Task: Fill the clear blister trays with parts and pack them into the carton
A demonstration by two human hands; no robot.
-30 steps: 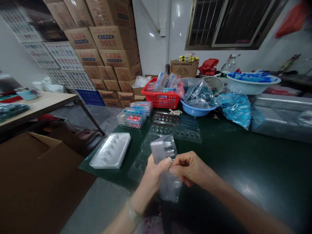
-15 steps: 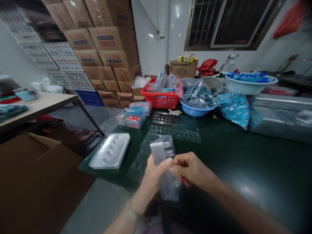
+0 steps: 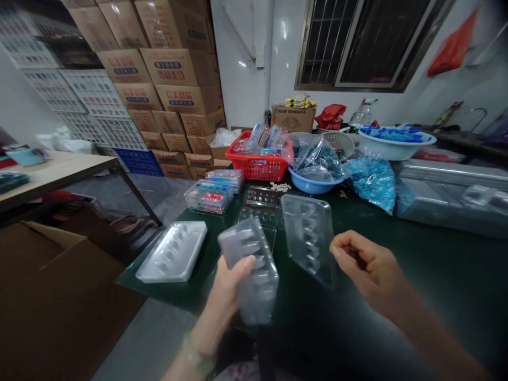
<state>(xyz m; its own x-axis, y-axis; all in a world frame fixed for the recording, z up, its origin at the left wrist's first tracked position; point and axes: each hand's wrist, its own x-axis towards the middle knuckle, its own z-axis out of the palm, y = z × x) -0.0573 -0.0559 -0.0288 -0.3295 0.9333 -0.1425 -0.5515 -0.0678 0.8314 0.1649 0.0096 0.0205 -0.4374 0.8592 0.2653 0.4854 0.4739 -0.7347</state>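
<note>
My left hand (image 3: 230,283) grips a stack of clear plastic blister trays (image 3: 260,286), thumb across its front. To the right, my right hand (image 3: 369,264) pinches the edge of a single clear blister tray (image 3: 309,238), held upright above the table and apart from the stack. Behind them, several clear trays (image 3: 261,203) lie flat on the dark green table, partly hidden by the stack and the held tray. A thicker pile of white-looking clear trays (image 3: 172,251) rests at the table's left corner.
Filled packs (image 3: 209,197) are stacked beyond the trays. A red basket (image 3: 257,166), a blue basin (image 3: 315,182), a blue patterned bag (image 3: 371,182) and a pale basin (image 3: 397,145) line the back. An open carton (image 3: 59,296) stands at left, cardboard boxes (image 3: 174,98) behind.
My right hand has moved right, away from the stack, drawing a single tray off it. My left hand has shifted slightly left with the stack. The view has shifted a little.
</note>
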